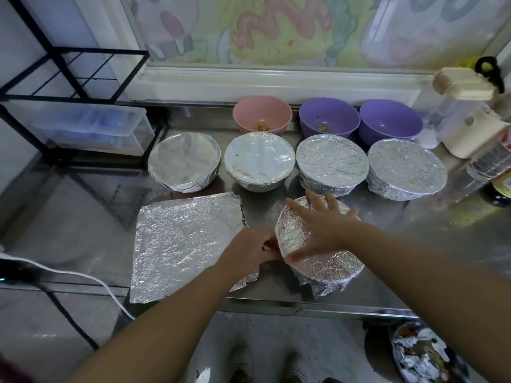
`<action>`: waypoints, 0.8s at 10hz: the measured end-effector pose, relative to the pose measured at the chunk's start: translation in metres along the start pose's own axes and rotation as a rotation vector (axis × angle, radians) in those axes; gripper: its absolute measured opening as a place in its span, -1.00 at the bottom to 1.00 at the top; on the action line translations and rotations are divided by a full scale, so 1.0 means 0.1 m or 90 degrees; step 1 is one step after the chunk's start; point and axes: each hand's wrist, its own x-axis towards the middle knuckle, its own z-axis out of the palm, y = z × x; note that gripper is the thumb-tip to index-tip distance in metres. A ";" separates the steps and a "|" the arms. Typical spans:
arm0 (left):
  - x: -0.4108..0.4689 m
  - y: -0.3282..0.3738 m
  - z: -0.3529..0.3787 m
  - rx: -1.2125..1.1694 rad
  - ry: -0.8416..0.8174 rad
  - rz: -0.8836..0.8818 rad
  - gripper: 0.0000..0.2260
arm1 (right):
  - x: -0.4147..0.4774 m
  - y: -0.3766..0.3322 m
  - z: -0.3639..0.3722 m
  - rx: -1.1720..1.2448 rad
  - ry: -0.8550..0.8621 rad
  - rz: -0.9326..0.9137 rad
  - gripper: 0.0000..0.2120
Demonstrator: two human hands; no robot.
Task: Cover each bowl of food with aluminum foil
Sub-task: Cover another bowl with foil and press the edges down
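Observation:
A foil-wrapped bowl [323, 269] stands near the steel counter's front edge. My right hand [320, 228] lies flat on its foil top, fingers spread. At the bowl's left side my left hand [249, 251] pinches the foil against the rim. Behind it stands a row of several bowls sealed with foil, the leftmost [184, 161] and the rightmost [406, 170] among them. At the back are a pink bowl [262, 113] and two purple bowls [329, 117] [390, 123], uncovered, with a little food in the pink and the nearer purple one. A loose foil sheet [182, 244] lies flat left of my hands.
A black wire rack [69, 76] with a clear plastic box [91, 128] stands at the left. Bottles and a cream-lidded container [467, 114] crowd the right end. The counter's front edge [304, 309] runs just below the bowl. A bin of scraps [425, 355] sits on the floor.

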 end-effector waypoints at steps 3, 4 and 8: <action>0.18 -0.10 -0.07 0.101 -0.063 0.095 -0.75 | -0.01 -0.02 -0.01 -0.015 -0.002 0.007 0.30; 0.16 -0.14 -0.03 0.117 -0.037 0.133 -0.74 | -0.03 -0.03 -0.02 -0.017 -0.002 0.008 0.30; 0.18 -0.22 0.03 0.068 0.004 0.077 -0.73 | -0.04 -0.01 0.03 0.056 0.027 0.071 0.32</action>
